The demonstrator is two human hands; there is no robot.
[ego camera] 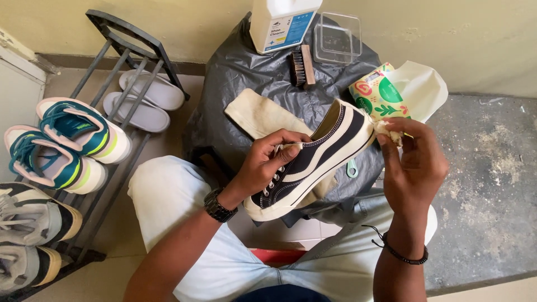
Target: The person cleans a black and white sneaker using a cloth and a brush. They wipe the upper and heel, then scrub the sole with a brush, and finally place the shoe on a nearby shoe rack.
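Left hand (268,162) grips the black sneaker (313,162) while right hand (411,162) pinches a wipe (387,130) at its heel; a loose grip could drop it.

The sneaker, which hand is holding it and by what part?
The left hand grips the dark sneaker across its laced top; the right hand pinches a wipe against its heel.

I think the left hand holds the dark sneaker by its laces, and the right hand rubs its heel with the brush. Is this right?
Not quite. The right hand rubs the heel of the sneaker with a small crumpled wipe, not the brush. The brush lies untouched on the grey plastic sheet, as the head view shows. The left hand does hold the sneaker at the laces.
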